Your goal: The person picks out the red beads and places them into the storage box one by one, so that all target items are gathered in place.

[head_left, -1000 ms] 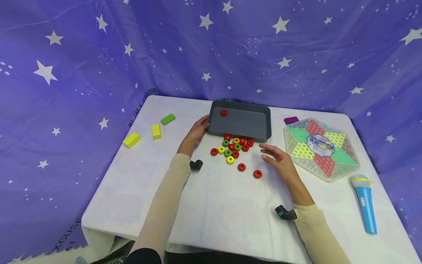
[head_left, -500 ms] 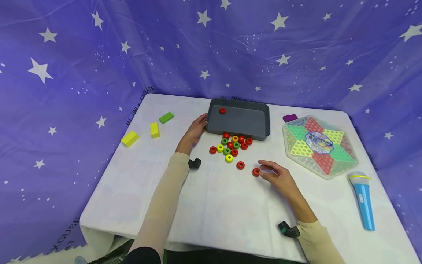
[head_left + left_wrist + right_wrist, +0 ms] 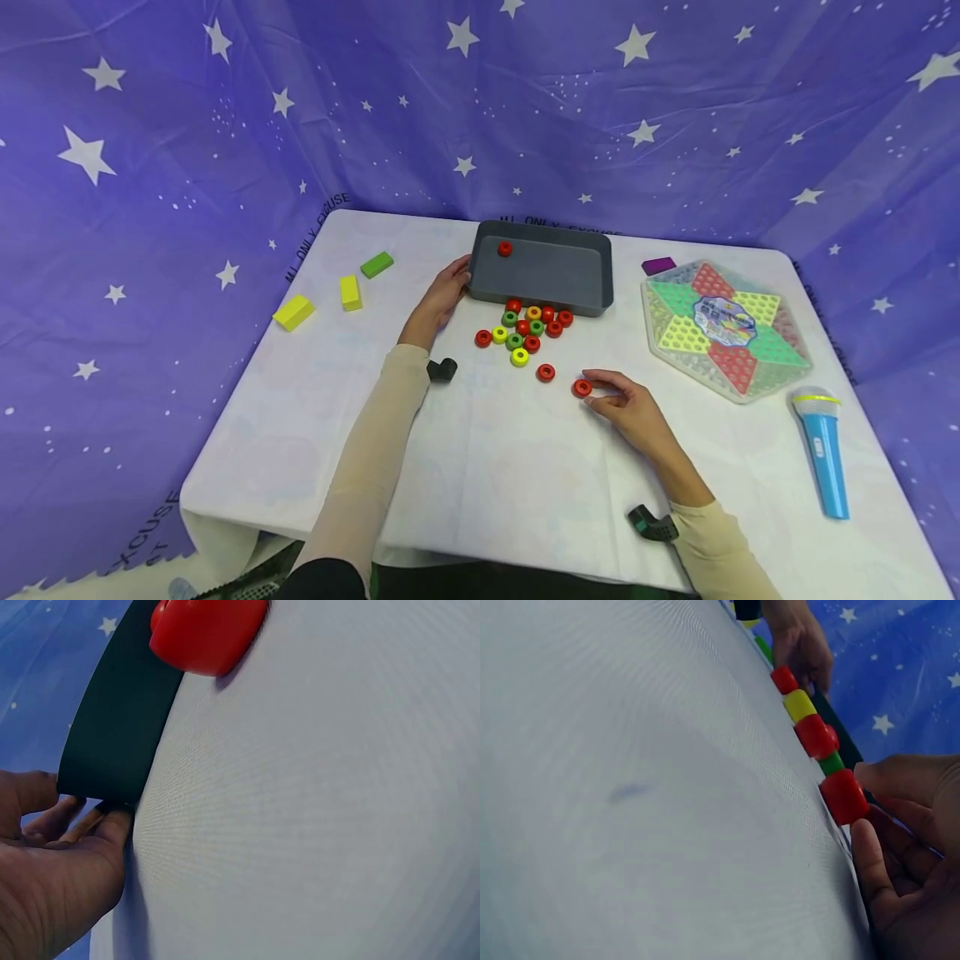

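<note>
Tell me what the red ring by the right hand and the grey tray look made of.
The red ring looks like painted wood or hard plastic: solid, rounded edges, even colour with a slight sheen; I cannot tell which. The grey tray looks like moulded matte plastic: thin uniform walls, rounded corners, no gloss.

Near half of table (image 3: 487, 483) bare between the two forearms: wide room for hands there. Ring cluster (image 3: 525, 329) packed tight against front wall of grey tray (image 3: 543, 271), blocks straight path to tray front. Left hand (image 3: 442, 296) on tray's left end. Right hand (image 3: 626, 404) at lone red ring (image 3: 582, 387); second red ring (image 3: 546, 372) just beside, small gap between. Game board (image 3: 723, 329) and toy microphone (image 3: 821, 450) crowd right side. Three blocks (image 3: 348, 292) sit far left, open cloth around them.
</note>
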A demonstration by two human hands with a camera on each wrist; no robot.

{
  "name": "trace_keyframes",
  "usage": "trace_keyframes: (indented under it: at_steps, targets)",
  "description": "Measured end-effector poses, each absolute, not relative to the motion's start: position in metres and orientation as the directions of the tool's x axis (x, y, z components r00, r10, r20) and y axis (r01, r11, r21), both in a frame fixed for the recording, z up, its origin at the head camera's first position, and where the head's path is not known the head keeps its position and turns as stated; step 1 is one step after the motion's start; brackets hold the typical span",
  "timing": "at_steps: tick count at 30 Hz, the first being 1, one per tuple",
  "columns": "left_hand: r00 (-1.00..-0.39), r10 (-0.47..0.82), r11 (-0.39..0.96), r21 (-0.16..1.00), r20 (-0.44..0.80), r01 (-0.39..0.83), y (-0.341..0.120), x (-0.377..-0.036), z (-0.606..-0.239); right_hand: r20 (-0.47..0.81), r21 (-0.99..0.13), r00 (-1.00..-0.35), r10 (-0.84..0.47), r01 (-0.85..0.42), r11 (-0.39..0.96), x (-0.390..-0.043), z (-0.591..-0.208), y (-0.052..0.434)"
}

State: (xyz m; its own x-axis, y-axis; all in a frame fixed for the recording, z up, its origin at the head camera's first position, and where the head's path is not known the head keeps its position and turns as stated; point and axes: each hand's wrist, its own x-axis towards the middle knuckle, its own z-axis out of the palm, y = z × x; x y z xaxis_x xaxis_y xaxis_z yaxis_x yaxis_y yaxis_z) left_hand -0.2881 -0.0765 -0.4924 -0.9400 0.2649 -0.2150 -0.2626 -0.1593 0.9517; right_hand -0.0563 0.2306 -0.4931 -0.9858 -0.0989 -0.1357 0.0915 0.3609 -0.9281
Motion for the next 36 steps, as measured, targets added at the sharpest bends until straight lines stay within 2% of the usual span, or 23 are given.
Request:
trace_keyframes:
  at_steps: [21,36]
  targets:
    - [-0.944,0.241,-0.130,0.956,-0.226,-0.262,-0.0770,-0.2870,-0.4936,-0.096,-0.812,-0.995,-0.020,0.066,0.579,-0.0594,-0.4935,0.2238]
    - [-0.947,0.240,-0.168,0.952,-0.213,-0.257,-0.0756,-0.2856,-0.4935,-0.068,-0.811,-0.998,-0.009,0.050,0.583,-0.0584,-0.4943,0.2238]
